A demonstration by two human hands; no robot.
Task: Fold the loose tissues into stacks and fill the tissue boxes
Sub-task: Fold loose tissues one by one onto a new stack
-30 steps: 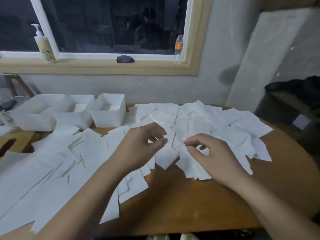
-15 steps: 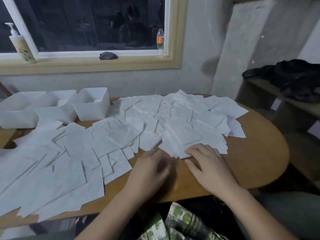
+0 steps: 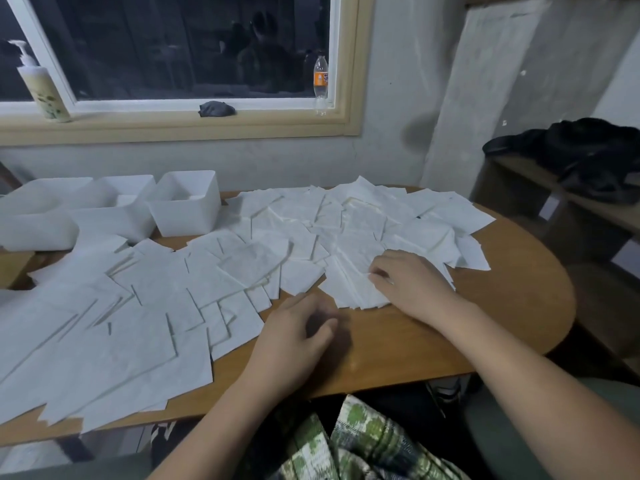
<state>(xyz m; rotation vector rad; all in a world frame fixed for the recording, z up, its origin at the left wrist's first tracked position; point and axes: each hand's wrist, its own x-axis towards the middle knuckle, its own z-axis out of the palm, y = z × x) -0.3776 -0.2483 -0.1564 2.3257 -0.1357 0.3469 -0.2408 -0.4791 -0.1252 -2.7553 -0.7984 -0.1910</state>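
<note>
Right hand [image 3: 412, 285] now farther onto the tissues [image 3: 349, 244] — perhaps pinching; left hand [image 3: 294, 337] loose, empty, just beside.

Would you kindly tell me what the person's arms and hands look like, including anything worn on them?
Both forearms are bare as far as the frame shows, with no sleeves in view on them. The left hand and right hand wear no gloves, and no watch, bracelet or ring is visible.

Brown wooden table [image 3: 502, 306], rounded right end. Loose white paper tissues [image 3: 156, 306] overlap across most of it. Three open white plastic boxes [image 3: 187, 209] stand far left.
</note>
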